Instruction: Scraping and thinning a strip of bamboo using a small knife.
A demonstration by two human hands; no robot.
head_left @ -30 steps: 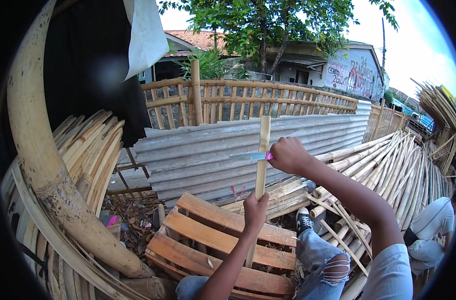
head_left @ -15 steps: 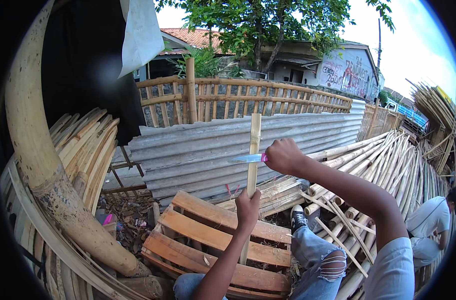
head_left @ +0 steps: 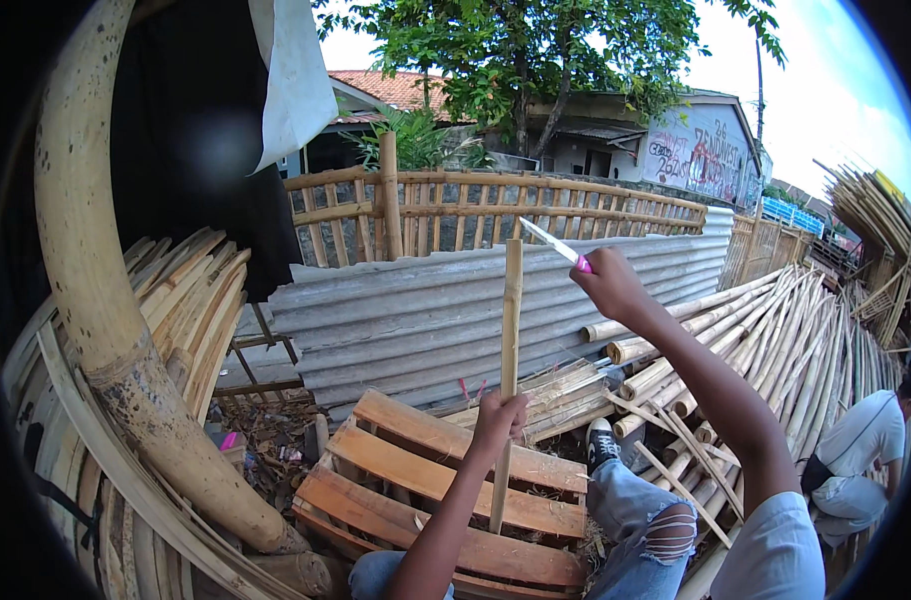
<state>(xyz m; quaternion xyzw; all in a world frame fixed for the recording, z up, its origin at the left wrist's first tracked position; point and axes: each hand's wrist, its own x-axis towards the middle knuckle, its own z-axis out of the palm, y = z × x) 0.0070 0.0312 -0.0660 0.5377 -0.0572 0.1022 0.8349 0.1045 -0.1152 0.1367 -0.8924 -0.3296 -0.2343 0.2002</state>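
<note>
A split bamboo strip (head_left: 512, 310) stands upright, its lower end on a low bench of orange-brown wooden slats (head_left: 405, 457). My left hand (head_left: 498, 420) is wrapped round the strip's lower half. My right hand (head_left: 612, 284) grips a knife (head_left: 552, 243) by its pink handle. The blade points up and to the left, just right of the strip's top end and apart from it.
A thick bamboo pole (head_left: 100, 290) rises at the left beside stacked split bamboo (head_left: 200, 310). Corrugated metal sheeting (head_left: 395, 320) and a bamboo fence (head_left: 475, 205) stand ahead. Bamboo poles (head_left: 735, 340) lie piled at the right, near a crouching person (head_left: 860, 455).
My right hand has moved up and right, lifting the knife off the strip; its blade has swung from level to tilted upward. The strip has turned in my left hand and shows a narrower face.
</note>
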